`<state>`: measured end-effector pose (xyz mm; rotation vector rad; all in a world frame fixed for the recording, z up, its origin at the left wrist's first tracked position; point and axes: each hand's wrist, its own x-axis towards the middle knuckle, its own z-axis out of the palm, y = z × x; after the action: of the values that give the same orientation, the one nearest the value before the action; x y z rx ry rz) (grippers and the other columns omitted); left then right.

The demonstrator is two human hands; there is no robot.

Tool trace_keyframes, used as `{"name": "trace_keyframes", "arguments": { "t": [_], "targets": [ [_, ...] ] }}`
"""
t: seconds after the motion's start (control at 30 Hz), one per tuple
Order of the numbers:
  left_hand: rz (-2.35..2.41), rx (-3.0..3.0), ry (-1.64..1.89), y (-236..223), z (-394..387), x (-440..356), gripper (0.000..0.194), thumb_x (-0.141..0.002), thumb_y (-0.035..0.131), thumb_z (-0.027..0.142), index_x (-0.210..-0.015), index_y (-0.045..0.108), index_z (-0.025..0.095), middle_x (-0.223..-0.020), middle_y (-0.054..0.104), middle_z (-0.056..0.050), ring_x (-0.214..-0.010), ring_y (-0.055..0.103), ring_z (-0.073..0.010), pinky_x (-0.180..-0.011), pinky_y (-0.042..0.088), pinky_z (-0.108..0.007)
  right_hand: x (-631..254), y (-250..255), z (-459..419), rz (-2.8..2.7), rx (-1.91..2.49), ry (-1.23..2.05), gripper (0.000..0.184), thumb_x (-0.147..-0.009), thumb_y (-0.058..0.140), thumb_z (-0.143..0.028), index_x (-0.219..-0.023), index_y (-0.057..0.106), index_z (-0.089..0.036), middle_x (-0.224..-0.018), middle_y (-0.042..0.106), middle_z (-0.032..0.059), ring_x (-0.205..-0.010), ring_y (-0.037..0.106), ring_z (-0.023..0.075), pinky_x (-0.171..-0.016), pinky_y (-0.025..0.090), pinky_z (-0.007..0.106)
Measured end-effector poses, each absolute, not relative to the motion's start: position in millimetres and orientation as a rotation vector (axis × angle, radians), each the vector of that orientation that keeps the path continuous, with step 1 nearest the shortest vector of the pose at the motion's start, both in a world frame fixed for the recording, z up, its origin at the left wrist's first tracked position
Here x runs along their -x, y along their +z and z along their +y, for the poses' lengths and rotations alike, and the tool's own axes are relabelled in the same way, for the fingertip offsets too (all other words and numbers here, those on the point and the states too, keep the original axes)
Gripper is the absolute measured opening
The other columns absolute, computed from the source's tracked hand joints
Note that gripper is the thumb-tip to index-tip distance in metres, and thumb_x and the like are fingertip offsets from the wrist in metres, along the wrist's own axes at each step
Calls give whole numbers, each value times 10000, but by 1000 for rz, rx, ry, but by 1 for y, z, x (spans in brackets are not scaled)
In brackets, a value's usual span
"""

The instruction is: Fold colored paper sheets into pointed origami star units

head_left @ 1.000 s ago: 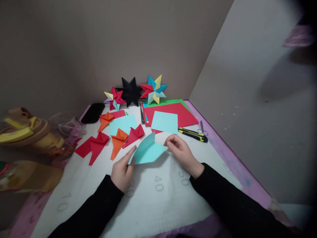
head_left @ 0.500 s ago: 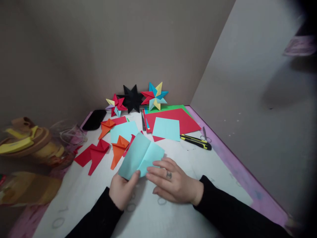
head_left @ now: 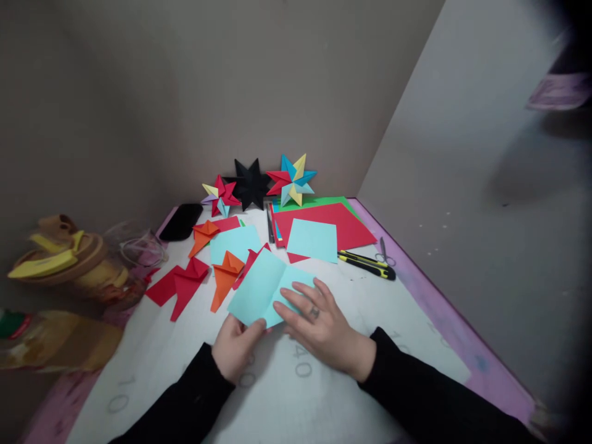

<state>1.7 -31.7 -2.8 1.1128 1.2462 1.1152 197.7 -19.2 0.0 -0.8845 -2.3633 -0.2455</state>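
Head cam, L hand (head_left: 235,348): my grip's narrow on held blue sheet (head_left: 256,287), low over tabletop (head_left: 356,302), thumb on top.
R hand (head_left: 326,327): fingers spread on it; can't tell if grip pinches.
Crease (head_left: 276,291): best steady L, press evenly w/ R.
Stars (head_left: 250,184): 3.
Orange folds (head_left: 227,269): 2.
Red folds (head_left: 189,282): 2, 1 part-hid.
Flat blue sheets (head_left: 312,239): 2.
Cutters (head_left: 367,266): 2.
Scissors (head_left: 383,251): 1 pr.

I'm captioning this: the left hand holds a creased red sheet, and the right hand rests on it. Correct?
Not red: the head view shows the left hand holding a creased light blue sheet. The right hand does rest on it.
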Motion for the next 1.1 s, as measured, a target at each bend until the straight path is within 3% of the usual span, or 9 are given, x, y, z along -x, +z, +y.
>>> {"name": "trace_keyframes", "arguments": {
  "t": [0.17,0.3,0.37,0.43,0.5,0.63,0.77,0.93,1.1],
  "targets": [
    [915,-1176,1092,-7,-33,0,785,-747,599,249,-1425,207,196,-1293,521,-180,-1089,579,-282,-891,490,-418,-199,-2,-11,-2241,838,-238,326,-827,499,-36,-1077,617,-207,-1054,681,51,-939,545,213,-834,403,429],
    [1064,-1760,1202,-10,-28,18,804,-828,510,231,-1455,9,283,-1480,264,-167,-1322,328,-312,-1000,374,-508,-213,-4,1,-2217,719,-62,279,-826,531,-76,-1010,658,-244,-1034,687,39,-988,535,209,-830,426,406],
    [1210,-2226,1150,-11,-25,28,779,-777,590,193,-1436,189,303,-1506,208,-133,-1371,180,-354,-1040,269,-576,-219,-7,6,-2322,666,63,269,-839,520,-101,-970,682,-271,-1118,658,29,-1129,479,229,-911,405,443],
    [1156,-2594,1062,-12,-21,35,547,-765,572,107,-1261,492,325,-1436,374,-79,-1373,177,-346,-1049,216,-598,-223,-10,10,-2478,685,163,279,-844,517,-123,-979,689,-297,-1226,600,16,-1250,383,256,-987,343,507],
    [959,-2798,942,-15,-17,39,385,-773,503,47,-1041,628,292,-1263,572,-45,-1344,281,-301,-1064,180,-589,-225,-13,12,-2605,742,217,294,-844,516,-138,-1019,682,-306,-1292,551,15,-1304,314,280,-1018,289,559],
    [684,-2912,794,-26,-13,41,232,-818,473,114,-899,649,240,-1043,694,-33,-1216,477,-233,-1082,177,-533,-225,-12,12,-2667,851,209,338,-835,499,-119,-1081,660,-285,-1355,490,35,-1329,266,299,-1030,259,584],
    [725,-2993,824,-31,-10,43,254,-862,425,121,-939,644,226,-963,710,-44,-1016,593,-194,-997,328,-444,-224,-6,9,-2675,840,213,330,-854,481,-117,-1105,645,-255,-1331,519,38,-1280,342,279,-1028,296,543],
    [735,-3058,756,-27,-6,48,257,-850,441,103,-997,631,192,-944,713,-64,-806,614,-189,-758,447,-358,-223,-4,4,-2709,728,326,323,-887,441,-123,-1140,623,-205,-1288,558,56,-1250,401,240,-1035,343,474],
    [703,-2864,661,-26,-8,45,201,-839,502,217,-982,642,193,-954,712,-65,-861,619,-211,-778,463,-375,-224,-9,2,-2733,698,568,393,-876,406,-75,-1209,582,-188,-1274,570,67,-1227,457,182,-1042,376,395]
  ]
}}
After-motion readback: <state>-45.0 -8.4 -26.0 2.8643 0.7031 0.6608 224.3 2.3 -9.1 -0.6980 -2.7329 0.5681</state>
